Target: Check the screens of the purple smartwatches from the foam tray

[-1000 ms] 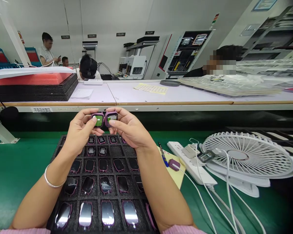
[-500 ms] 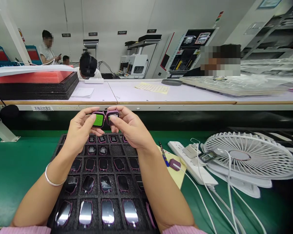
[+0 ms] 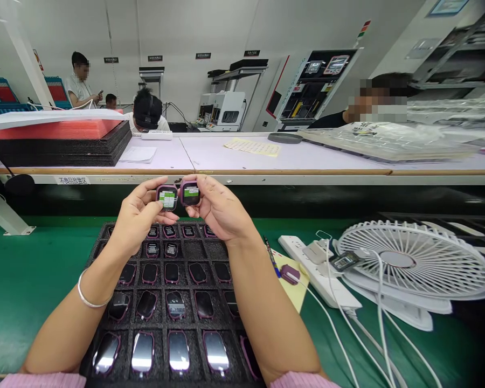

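Observation:
My left hand (image 3: 139, 215) grips a purple smartwatch (image 3: 167, 198) by its edges, the thumb at the lower left of its lit green and white screen. Close beside it, my right hand (image 3: 222, 210) holds a second purple smartwatch (image 3: 191, 193), whose screen also shows green and white blocks. Both are strapless and face me above the far edge of a black foam tray (image 3: 159, 318). Several more watches, such as a dark-screened one (image 3: 178, 350), lie in the tray's square pockets; a few at the back show white text. My forearms hide parts of the tray.
Right of the tray are a pen (image 3: 272, 257), a yellow paper (image 3: 297, 296), a purple watch on a cable (image 3: 290, 274), a white power strip (image 3: 319, 275) and a white fan (image 3: 412, 258). A shelf (image 3: 210, 156) with foam stacks crosses behind; several people sit or stand beyond.
Both watch screens have changed to green with white blocks. My right thumb has moved off its watch's screen to the edge. Both hands have shifted slightly right.

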The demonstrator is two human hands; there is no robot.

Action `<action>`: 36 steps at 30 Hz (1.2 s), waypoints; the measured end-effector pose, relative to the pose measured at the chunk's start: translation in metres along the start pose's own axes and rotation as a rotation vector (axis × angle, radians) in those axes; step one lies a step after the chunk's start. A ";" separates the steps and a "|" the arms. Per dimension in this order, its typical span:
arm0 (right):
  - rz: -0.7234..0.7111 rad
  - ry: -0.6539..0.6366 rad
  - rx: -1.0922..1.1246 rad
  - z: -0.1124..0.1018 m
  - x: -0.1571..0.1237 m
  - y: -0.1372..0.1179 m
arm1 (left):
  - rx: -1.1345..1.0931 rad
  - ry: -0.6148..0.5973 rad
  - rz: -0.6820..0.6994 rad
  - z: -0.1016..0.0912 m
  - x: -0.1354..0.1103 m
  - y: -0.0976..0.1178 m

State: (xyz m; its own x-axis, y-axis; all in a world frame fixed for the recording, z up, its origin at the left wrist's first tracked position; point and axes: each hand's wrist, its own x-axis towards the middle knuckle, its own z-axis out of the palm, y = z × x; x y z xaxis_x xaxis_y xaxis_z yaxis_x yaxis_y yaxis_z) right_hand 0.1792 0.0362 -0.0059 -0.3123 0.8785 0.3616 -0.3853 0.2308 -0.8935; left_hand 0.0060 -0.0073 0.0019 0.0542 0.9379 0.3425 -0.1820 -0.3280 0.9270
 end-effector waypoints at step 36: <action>0.226 -0.339 -1.190 -0.148 -0.073 0.069 | 1.163 -0.619 0.008 0.013 0.009 -0.112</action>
State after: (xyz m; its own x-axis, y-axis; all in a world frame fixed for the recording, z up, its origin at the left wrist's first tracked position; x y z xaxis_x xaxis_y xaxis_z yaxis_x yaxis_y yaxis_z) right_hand 0.3039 0.0501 -0.1332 -0.5435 0.8371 0.0618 0.6713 0.4777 -0.5667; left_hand 0.0401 0.0361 -0.0972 0.5514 0.8310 0.0737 0.7439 -0.5297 0.4076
